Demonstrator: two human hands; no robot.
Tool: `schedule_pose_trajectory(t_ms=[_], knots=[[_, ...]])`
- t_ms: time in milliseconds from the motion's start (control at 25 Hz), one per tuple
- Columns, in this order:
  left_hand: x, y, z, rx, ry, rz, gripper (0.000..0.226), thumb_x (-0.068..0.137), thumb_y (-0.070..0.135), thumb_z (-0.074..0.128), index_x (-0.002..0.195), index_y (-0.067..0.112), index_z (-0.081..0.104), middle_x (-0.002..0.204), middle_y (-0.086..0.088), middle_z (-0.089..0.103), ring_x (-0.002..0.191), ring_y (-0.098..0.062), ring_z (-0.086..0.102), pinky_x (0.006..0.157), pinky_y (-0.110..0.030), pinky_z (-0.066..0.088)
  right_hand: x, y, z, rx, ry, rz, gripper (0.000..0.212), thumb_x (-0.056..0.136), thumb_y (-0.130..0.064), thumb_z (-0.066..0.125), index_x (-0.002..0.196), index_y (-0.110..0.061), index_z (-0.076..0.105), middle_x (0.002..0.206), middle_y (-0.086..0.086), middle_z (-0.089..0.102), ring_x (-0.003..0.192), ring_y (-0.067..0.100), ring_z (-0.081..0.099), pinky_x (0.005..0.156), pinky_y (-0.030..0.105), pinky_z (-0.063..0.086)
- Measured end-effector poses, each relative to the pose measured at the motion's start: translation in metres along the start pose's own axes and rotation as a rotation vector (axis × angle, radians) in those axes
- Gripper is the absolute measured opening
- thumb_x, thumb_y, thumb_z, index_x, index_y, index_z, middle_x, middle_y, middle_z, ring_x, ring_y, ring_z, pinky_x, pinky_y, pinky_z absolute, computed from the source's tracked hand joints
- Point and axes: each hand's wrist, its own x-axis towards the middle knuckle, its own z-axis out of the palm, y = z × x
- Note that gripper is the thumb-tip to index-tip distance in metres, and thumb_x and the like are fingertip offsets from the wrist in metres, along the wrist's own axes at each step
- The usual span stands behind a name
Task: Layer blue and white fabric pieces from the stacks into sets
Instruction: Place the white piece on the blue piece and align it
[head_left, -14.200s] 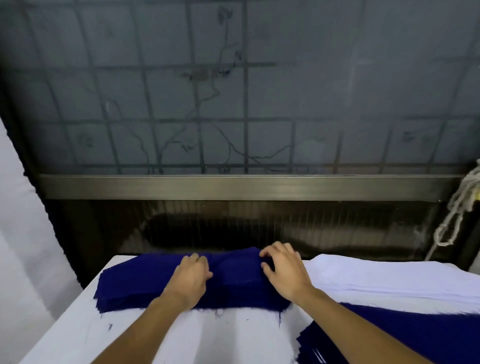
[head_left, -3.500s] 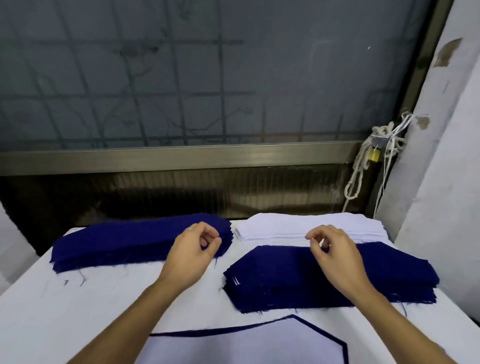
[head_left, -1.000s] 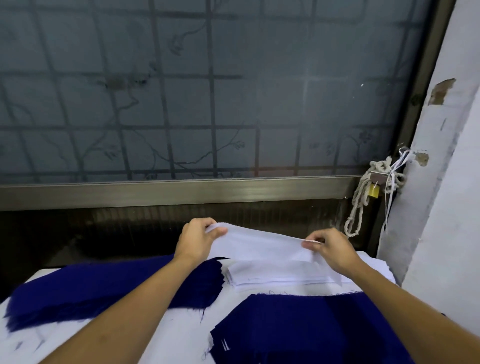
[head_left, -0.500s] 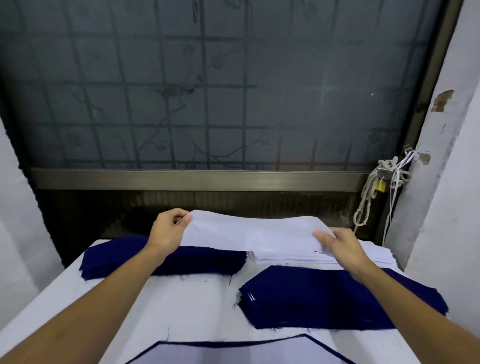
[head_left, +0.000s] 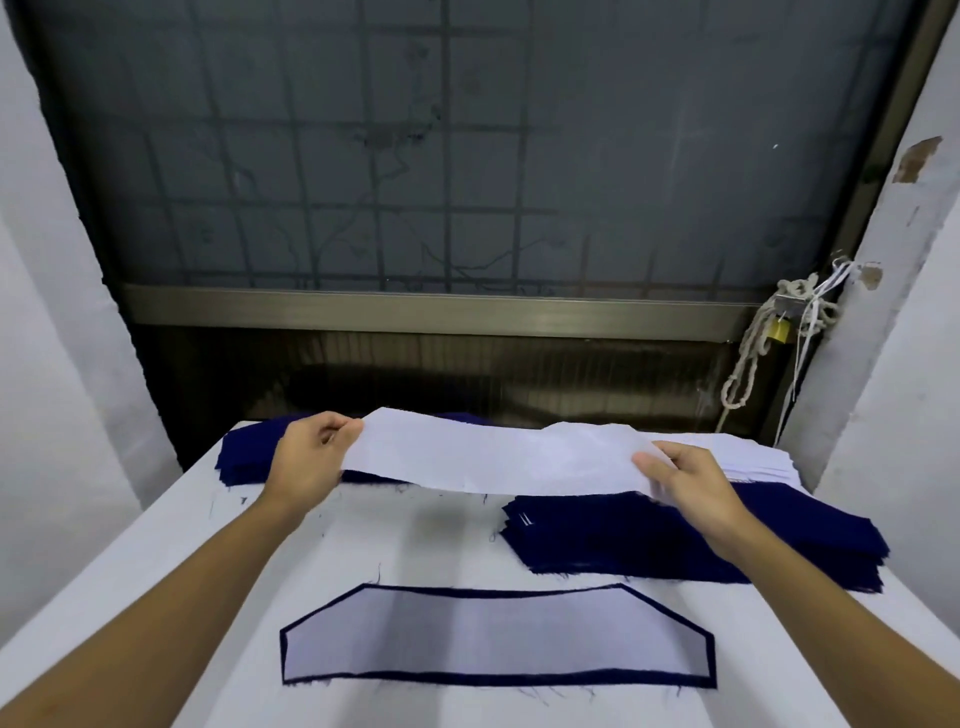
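A long white fabric piece (head_left: 498, 460) hangs stretched in the air above the table. My left hand (head_left: 311, 457) pinches its left end and my right hand (head_left: 691, 480) pinches its right end. Behind it at the far left lies a stack of dark blue pieces (head_left: 249, 457), partly hidden by the held piece. A white stack (head_left: 748, 460) sits at the far right. In front of that is a second dark blue stack (head_left: 649, 540). Near me lies a layered set (head_left: 493, 644): a white piece on a blue one, blue showing only as a rim.
The white table (head_left: 405, 540) carries all the stacks; loose blue threads lie scattered on it. Behind it is a dark grilled window with a metal sill (head_left: 415, 306). A knotted rope with a brass padlock (head_left: 779, 330) hangs at the right, beside a white wall (head_left: 893, 415).
Both hands have lifted one white piece off the white stack and carried it toward me and leftward; the view has tilted down, showing the layered set near me in full.
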Motion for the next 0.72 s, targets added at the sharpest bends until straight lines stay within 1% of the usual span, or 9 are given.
schedule_pose_trajectory(t_ms=[80, 200, 280, 360, 400, 480, 560, 640, 720], knots=[[-0.018, -0.011, -0.002, 0.024, -0.017, -0.016, 0.015, 0.101, 0.032, 0.062, 0.088, 0.028, 0.068, 0.077, 0.006, 0.068, 0.071, -0.014, 0.064, 0.054, -0.026, 0.053, -0.015, 0.010, -0.001, 0.026, -0.039, 0.004, 0.039, 0.101, -0.029, 0.059, 0.067, -0.009, 0.052, 0.061, 0.005, 0.046, 0.061, 0.016, 0.047, 0.067, 0.037, 0.043], [-0.045, -0.028, -0.005, 0.052, -0.076, -0.047, 0.013, 0.100, 0.031, 0.063, 0.091, 0.025, 0.070, 0.082, 0.009, 0.071, 0.078, -0.009, 0.065, 0.063, -0.023, 0.048, -0.039, 0.025, 0.002, 0.066, -0.096, 0.005, 0.040, 0.099, -0.028, 0.062, 0.062, -0.017, 0.048, 0.060, 0.000, 0.039, 0.057, 0.015, 0.036, 0.060, 0.038, 0.033], [-0.062, -0.038, -0.009, 0.057, -0.107, -0.075, 0.014, 0.099, 0.029, 0.065, 0.088, 0.023, 0.071, 0.081, 0.010, 0.071, 0.078, -0.004, 0.065, 0.068, -0.019, 0.045, -0.055, 0.036, 0.008, 0.065, -0.120, 0.006, 0.035, 0.098, -0.028, 0.063, 0.063, -0.023, 0.060, 0.059, -0.007, 0.047, 0.055, 0.010, 0.041, 0.055, 0.028, 0.036], [-0.078, -0.048, -0.012, 0.050, -0.128, -0.103, 0.013, 0.097, 0.027, 0.067, 0.087, 0.022, 0.073, 0.081, 0.011, 0.072, 0.080, -0.001, 0.065, 0.070, -0.016, 0.044, -0.070, 0.043, 0.013, 0.070, -0.110, 0.011, 0.023, 0.097, -0.024, 0.065, 0.077, -0.031, 0.074, 0.066, -0.013, 0.064, 0.055, 0.002, 0.054, 0.053, 0.015, 0.041], [-0.085, -0.052, -0.014, 0.053, -0.132, -0.116, 0.012, 0.097, 0.026, 0.068, 0.087, 0.022, 0.073, 0.081, 0.012, 0.073, 0.082, -0.001, 0.065, 0.071, -0.015, 0.044, -0.077, 0.046, 0.014, 0.076, -0.089, 0.021, 0.019, 0.096, -0.023, 0.066, 0.084, -0.032, 0.076, 0.075, -0.014, 0.071, 0.062, 0.000, 0.062, 0.058, 0.014, 0.044], [-0.098, -0.061, -0.015, 0.085, -0.138, -0.120, 0.011, 0.096, 0.026, 0.069, 0.086, 0.023, 0.072, 0.076, 0.019, 0.071, 0.079, 0.001, 0.065, 0.069, -0.013, 0.044, -0.089, 0.055, 0.015, 0.074, -0.047, 0.036, 0.018, 0.095, -0.020, 0.068, 0.092, -0.036, 0.076, 0.093, -0.015, 0.076, 0.082, 0.000, 0.069, 0.071, 0.022, 0.049], [-0.108, -0.070, -0.016, 0.160, -0.136, -0.103, 0.012, 0.095, 0.026, 0.069, 0.084, 0.025, 0.071, 0.070, 0.026, 0.067, 0.074, 0.000, 0.063, 0.066, -0.015, 0.044, -0.098, 0.066, 0.017, 0.049, -0.003, 0.046, 0.020, 0.093, -0.017, 0.070, 0.094, -0.036, 0.075, 0.100, -0.019, 0.074, 0.094, -0.002, 0.067, 0.081, 0.028, 0.050], [-0.118, -0.079, -0.016, 0.233, -0.132, -0.088, 0.013, 0.095, 0.027, 0.069, 0.082, 0.029, 0.069, 0.070, 0.024, 0.067, 0.078, -0.003, 0.063, 0.068, -0.020, 0.045, -0.106, 0.076, 0.021, -0.010, 0.022, 0.042, 0.023, 0.092, -0.014, 0.071, 0.097, -0.037, 0.072, 0.104, -0.023, 0.071, 0.100, -0.004, 0.063, 0.089, 0.028, 0.047], [-0.126, -0.088, -0.013, 0.274, -0.123, -0.088, 0.015, 0.096, 0.029, 0.068, 0.081, 0.032, 0.067, 0.072, 0.020, 0.068, 0.079, -0.002, 0.063, 0.067, -0.024, 0.046, -0.111, 0.085, 0.024, -0.081, 0.032, 0.032, 0.025, 0.093, -0.016, 0.071, 0.098, -0.041, 0.069, 0.104, -0.024, 0.071, 0.104, -0.004, 0.060, 0.087, 0.023, 0.045]])
